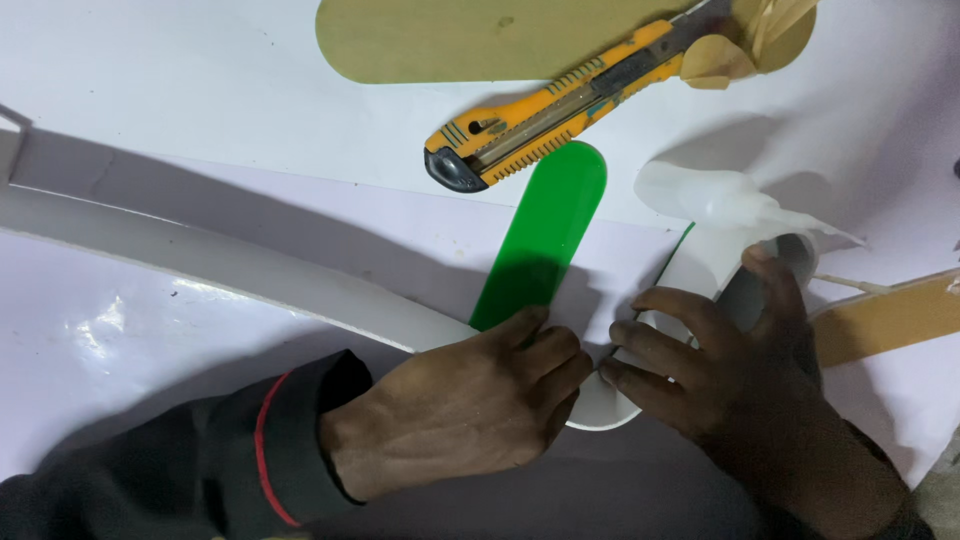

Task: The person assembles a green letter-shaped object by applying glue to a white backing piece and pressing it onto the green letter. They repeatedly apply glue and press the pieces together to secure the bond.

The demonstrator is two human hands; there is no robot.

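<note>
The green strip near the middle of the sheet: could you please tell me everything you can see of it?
The green strip is a flat, glossy, bright green piece, plastic by its look, long and narrow with a rounded upper end. It lies tilted on the white sheet, its top leaning right. Its rounded end sits just below the yellow utility knife, and whether they touch is unclear. Its lower end runs under the fingers of the left hand, which press on it beside a white curved piece.
</note>
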